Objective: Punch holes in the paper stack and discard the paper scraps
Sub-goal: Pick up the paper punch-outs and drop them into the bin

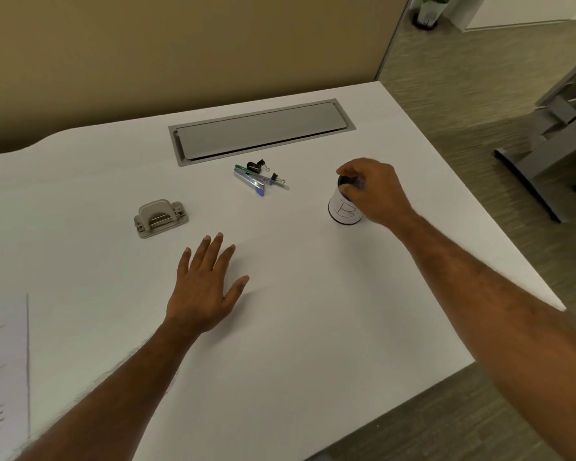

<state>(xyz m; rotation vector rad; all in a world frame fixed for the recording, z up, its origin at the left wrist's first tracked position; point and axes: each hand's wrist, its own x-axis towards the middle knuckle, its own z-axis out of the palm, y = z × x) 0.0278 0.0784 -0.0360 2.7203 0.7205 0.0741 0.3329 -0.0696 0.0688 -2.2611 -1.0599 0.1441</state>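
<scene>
A grey hole punch (pixel 161 217) stands on the white desk (pixel 296 327), left of centre. The paper stack (pixel 2 367), printed with lines of text, lies at the left edge, partly out of frame. My left hand (pixel 205 286) rests flat on the desk with fingers spread, a little right of and nearer than the punch. My right hand (pixel 374 191) grips the rim of a small black mesh cup (pixel 345 211) from above; the cup wears a white label marked "B" and stands upright at the right. What is inside the cup is hidden.
A stapler (pixel 250 182), a green pen (pixel 278 184) and two black binder clips (pixel 258 165) lie together behind the centre. A grey cable hatch (pixel 260 131) is set into the desk's rear. The desk's right edge drops to carpet; a grey desk frame (pixel 552 141) stands beyond.
</scene>
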